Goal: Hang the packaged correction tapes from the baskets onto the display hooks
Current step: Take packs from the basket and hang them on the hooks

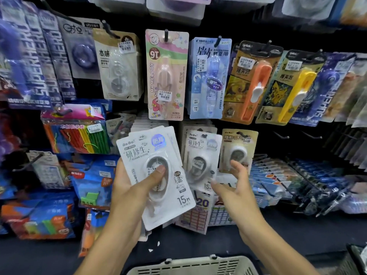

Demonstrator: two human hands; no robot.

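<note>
My left hand point(131, 185) grips a small stack of white packaged correction tapes point(156, 175), thumb pressed on the front blister, held up before the display. My right hand point(232, 185) is beside it with fingers spread and relaxed, holding nothing, just below a matching white correction tape pack point(200, 155) that hangs on a display hook. A beige correction tape pack point(238, 149) hangs to its right. A grey basket point(194, 264) sits at the bottom edge, below both arms; what it holds is hidden.
Rows of other packaged correction tapes hang above, among them a pink pack point(166, 74) and a blue pack point(210, 78). Bare hooks point(282, 135) stick out at right. Coloured stationery packs point(77, 133) crowd the left; a second basket corner point(357, 257) shows at bottom right.
</note>
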